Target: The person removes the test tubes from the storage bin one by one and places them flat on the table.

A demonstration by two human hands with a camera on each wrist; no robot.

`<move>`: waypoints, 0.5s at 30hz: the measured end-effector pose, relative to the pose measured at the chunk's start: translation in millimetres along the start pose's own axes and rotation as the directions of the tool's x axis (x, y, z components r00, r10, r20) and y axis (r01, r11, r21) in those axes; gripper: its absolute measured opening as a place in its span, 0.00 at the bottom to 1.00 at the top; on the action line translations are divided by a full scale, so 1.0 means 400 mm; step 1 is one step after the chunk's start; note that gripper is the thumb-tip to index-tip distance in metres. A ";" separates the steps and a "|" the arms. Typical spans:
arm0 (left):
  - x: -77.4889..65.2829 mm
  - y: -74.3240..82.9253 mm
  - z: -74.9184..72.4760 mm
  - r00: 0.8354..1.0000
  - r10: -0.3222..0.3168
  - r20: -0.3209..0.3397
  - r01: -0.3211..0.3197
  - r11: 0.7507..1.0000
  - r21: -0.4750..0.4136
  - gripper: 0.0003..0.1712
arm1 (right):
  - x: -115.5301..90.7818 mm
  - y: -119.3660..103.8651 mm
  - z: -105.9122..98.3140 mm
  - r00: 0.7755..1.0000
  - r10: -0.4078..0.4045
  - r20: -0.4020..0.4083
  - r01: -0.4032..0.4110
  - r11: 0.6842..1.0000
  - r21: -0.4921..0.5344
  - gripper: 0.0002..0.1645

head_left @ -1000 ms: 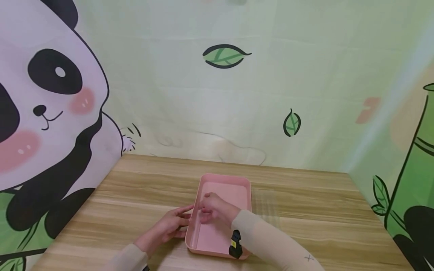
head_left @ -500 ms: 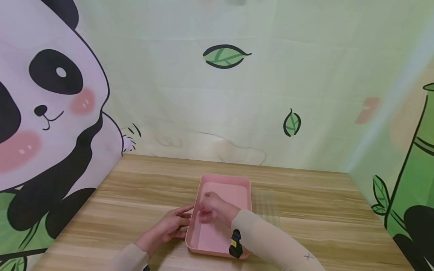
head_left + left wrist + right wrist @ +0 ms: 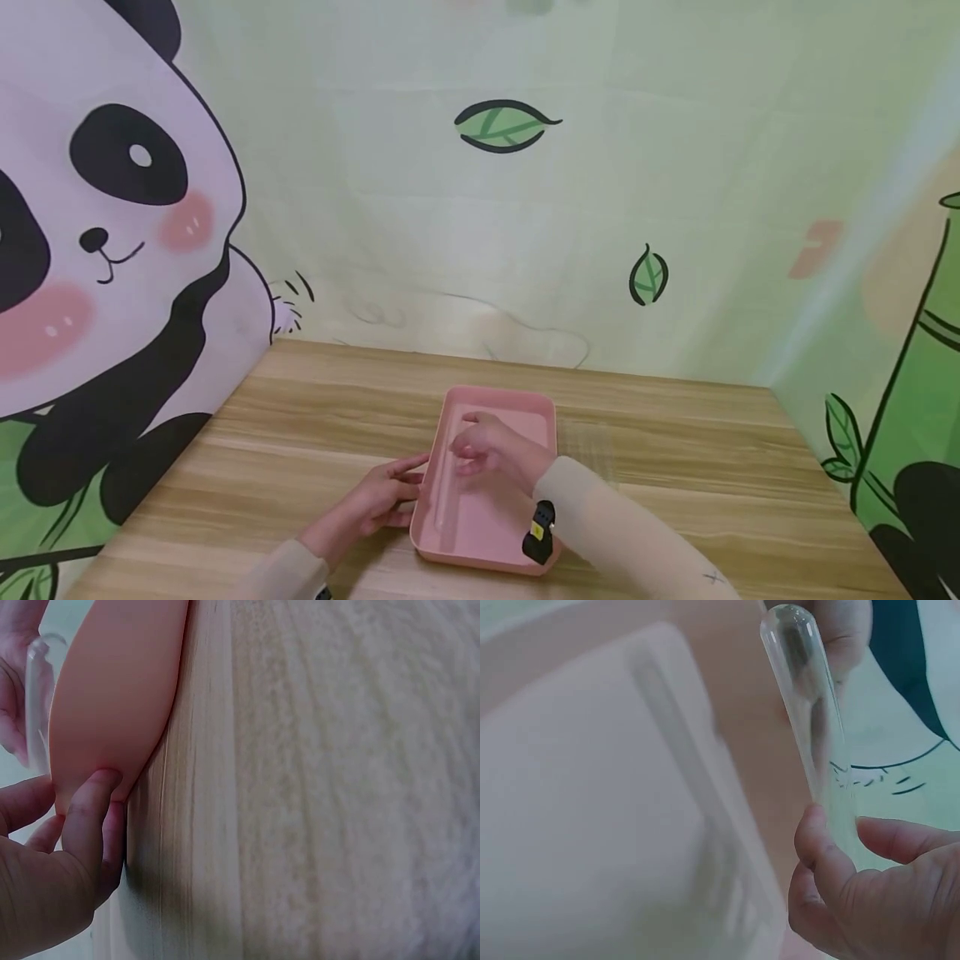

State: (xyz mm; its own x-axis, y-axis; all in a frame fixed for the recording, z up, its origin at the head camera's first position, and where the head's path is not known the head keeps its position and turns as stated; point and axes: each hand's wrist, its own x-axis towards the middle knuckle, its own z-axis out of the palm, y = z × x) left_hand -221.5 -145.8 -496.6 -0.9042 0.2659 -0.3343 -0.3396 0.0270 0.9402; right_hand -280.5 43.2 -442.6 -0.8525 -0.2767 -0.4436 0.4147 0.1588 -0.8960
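A clear glass test tube point(image 3: 806, 697) with a rounded end is pinched between the thumb and fingers of my right hand point(image 3: 498, 450). It hangs over the left part of a pink tray point(image 3: 502, 533), lengthwise along the tray's left wall. In the right wrist view its blurred shadow falls on the tray floor. My left hand point(image 3: 382, 500) rests beside the tray on the left, its extended fingers point(image 3: 90, 810) touching the outer wall near a corner. The left wrist view also catches the tube point(image 3: 35, 705) beyond the tray's rim.
Several faint transparent tubes point(image 3: 588, 446) lie on the wooden table point(image 3: 690, 467) just right of the tray. A printed cloth backdrop point(image 3: 390, 200) with a panda and leaves encloses the table at the back and sides.
My right hand has risen slightly and shifted right, bringing the test tube up from the tray's left side, where more of it now shows. My left hand has stayed put against the tray.
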 end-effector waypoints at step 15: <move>-0.004 0.006 0.004 0.999 -0.019 -0.028 0.020 1.000 0.006 0.38 | -0.063 -0.068 -0.045 0.998 -0.034 0.062 0.036 0.999 -0.028 0.42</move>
State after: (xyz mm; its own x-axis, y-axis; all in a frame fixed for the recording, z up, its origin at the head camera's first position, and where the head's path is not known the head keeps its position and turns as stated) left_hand -220.5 -144.5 -493.8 -0.9042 0.2386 -0.3542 -0.3557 0.0384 0.9338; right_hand -276.2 63.0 -406.5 -0.8449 -0.3399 -0.4130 0.3748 0.1747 -0.9105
